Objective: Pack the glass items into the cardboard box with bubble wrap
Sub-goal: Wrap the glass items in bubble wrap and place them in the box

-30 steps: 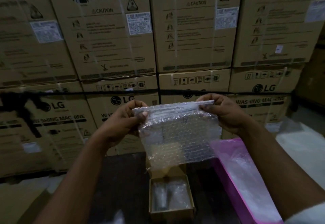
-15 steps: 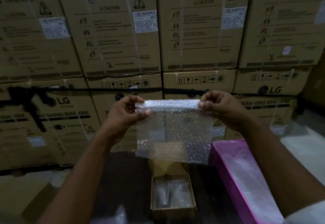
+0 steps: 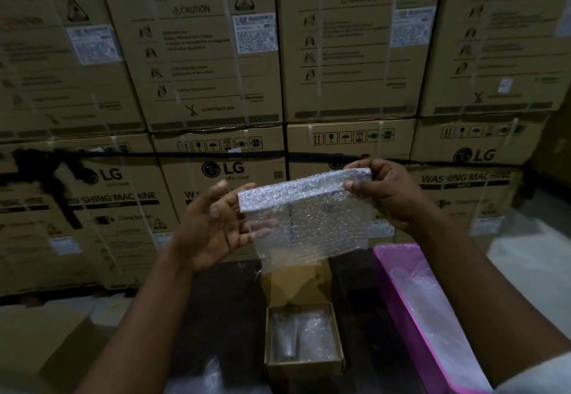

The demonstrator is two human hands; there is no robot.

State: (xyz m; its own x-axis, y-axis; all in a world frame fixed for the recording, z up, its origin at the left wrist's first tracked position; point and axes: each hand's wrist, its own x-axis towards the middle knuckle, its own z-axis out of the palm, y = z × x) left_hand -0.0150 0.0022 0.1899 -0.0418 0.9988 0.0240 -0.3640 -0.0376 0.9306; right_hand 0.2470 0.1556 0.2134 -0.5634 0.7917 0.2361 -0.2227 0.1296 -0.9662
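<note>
I hold a sheet of bubble wrap (image 3: 312,223) up in front of me, its top edge folded over into a thick band. My right hand (image 3: 383,192) pinches the band's top right corner. My left hand (image 3: 216,223) lies spread at the sheet's left edge, fingers fairly straight, their tips seen through the plastic. Below on the dark table stands the small open cardboard box (image 3: 272,338). Inside it lie two glass items (image 3: 302,338) wrapped in bubble wrap, side by side.
A long pink box (image 3: 398,288) lined with plastic wrap lies to the right of the cardboard box. More bubble wrap (image 3: 213,375) shows at the table's near edge. A wall of large stacked LG cartons (image 3: 216,84) fills the background.
My left hand has let go of the top left corner and opened out beside the sheet. The sheet's top edge now tilts, higher on the right.
</note>
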